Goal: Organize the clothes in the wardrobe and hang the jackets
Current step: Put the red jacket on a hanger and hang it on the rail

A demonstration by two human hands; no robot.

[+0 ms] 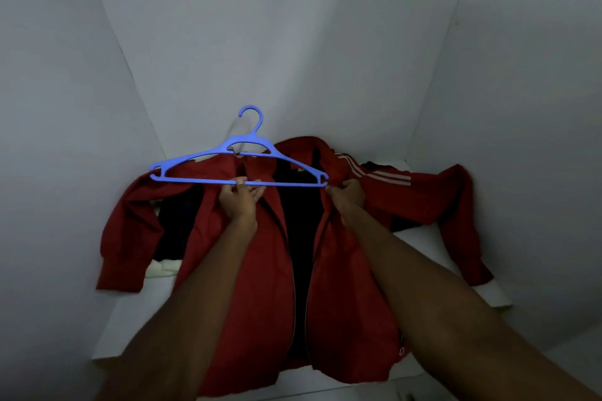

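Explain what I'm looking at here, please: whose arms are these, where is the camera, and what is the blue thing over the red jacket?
There is no machine: a person wears one wide-angle camera on the head, looking forward and down, so the arms are their own. The red jacket lies open on the white shelf inside a wardrobe, with dark clothes under it. The left hand pinches the bottom bar of a blue hanger held above the collar. The right hand grips the jacket's front edge, beside the hanger's right end. The jacket is not yet on the hanger.

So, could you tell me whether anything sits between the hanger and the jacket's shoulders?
Nothing visible does. The hanger is held just above the open jacket; the left hand pinches its bar, the right hand holds the jacket's front.
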